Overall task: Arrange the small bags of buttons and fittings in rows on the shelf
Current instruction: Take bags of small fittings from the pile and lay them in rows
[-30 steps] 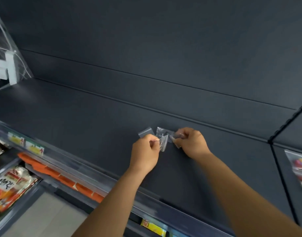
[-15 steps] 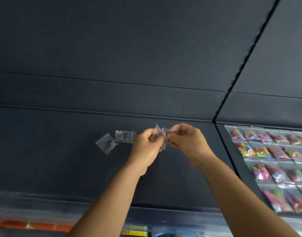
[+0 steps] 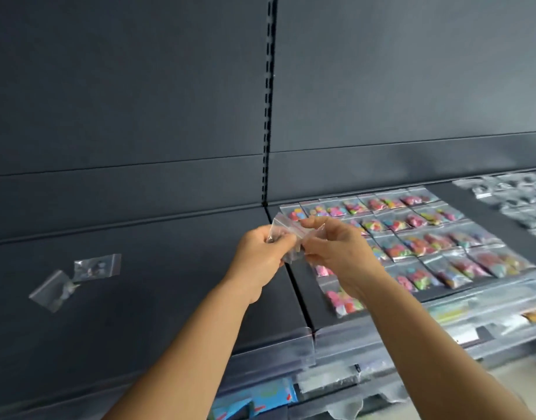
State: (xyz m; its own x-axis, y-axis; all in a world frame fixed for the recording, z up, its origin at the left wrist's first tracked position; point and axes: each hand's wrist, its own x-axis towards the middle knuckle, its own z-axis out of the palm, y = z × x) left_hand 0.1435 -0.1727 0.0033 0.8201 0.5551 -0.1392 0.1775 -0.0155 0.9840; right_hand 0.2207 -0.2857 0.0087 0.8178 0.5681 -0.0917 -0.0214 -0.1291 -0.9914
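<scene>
Bags [image 3: 286, 237] pinched by both hands | two bags [image 3: 75, 278] on shelf [image 3: 169, 268] | held count unclear

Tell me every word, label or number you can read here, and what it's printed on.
No text can be read here.
Price strip on the shelf's front edge: labels are there, too blurred to read.
Blue packs on the lower shelf: coloured marks, no legible words.
Button bags: no print visible.
Clear bags in the hands: no print visible.
</scene>
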